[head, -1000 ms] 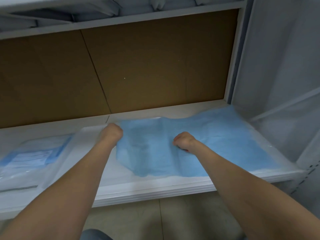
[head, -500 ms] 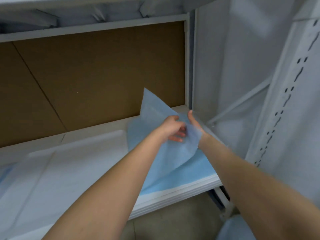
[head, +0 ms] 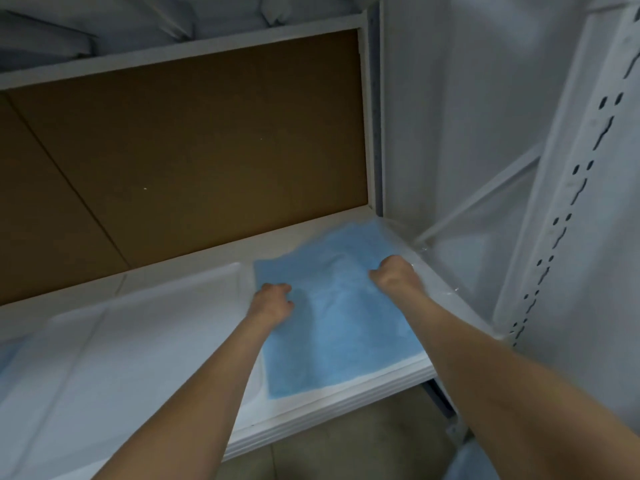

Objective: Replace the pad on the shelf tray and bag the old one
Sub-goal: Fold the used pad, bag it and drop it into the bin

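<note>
At the 3 o'clock end of the white shelf tray (head: pixel 138 341) a blue pad (head: pixel 332 323) was lying doubled over, its near edge reaching the tray's front lip. The left hand (head: pixel 273 303) was set at the pad's 9 o'clock edge with the fingers curled tight, and the edge appeared to be pinched under them. The right hand (head: pixel 394 271) was bunched into a fist at the pad's 2 o'clock corner. Its fingertips were hidden beneath the knuckles, so a hold on the pad could not be confirmed.

The step in hand was judged to be the gathering of this pad (whether the old one or the fresh one could not be told). It would be done well if both edges were held firmly and brought together toward 12 o'clock, so that the upper face was closed inward. The pad should be lifted clear of the rim, not dragged, and kept off the perforated upright (head: pixel 554 237) at 3 o'clock.
</note>
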Demonstrator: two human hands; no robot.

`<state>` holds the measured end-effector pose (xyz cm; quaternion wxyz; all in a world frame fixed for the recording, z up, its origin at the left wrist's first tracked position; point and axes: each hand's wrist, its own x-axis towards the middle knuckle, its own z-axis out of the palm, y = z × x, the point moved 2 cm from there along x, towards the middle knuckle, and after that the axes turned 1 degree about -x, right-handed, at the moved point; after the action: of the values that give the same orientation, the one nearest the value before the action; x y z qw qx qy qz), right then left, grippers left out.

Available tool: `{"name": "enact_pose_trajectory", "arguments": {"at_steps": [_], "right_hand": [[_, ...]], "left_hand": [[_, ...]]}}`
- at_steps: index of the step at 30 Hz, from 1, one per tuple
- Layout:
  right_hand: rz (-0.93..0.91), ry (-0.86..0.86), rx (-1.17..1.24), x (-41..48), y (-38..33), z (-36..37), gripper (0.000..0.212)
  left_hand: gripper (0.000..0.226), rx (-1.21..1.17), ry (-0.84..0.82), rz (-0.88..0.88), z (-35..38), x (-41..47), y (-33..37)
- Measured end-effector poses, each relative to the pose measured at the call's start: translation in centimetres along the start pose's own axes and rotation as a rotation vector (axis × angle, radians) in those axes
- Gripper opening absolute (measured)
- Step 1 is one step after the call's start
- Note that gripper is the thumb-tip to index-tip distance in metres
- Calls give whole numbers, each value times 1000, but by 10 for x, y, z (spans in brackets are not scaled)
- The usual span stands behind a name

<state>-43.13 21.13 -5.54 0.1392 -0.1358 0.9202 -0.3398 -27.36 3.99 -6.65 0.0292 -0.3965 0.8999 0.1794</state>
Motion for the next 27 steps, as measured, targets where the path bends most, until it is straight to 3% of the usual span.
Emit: {"name": "enact_pose_trajectory", "arguments": {"at_steps": [5,7,12,15,21,27], "right_hand": [[-80,200,46,-13,-16,-17,30],[-18,262,53,-15,-3,-27,34],[141,109,-6,-11,36,-29,42],[99,102,-34,-9,33,-24,50],[32,35,-110,-3,23,-14,29],[-41,32,-218,-3,25,-10,31]], "left_hand": [[49,50,-44,-33,7,4,3],[46,57,-33,-48,8,2,9],[45,49,11,-45,12,1,13],[44,15,61,-77,11,2,11],[41,-19,104,-161,10,3,4],[50,-91,96,-234,9,1,-2]]}}
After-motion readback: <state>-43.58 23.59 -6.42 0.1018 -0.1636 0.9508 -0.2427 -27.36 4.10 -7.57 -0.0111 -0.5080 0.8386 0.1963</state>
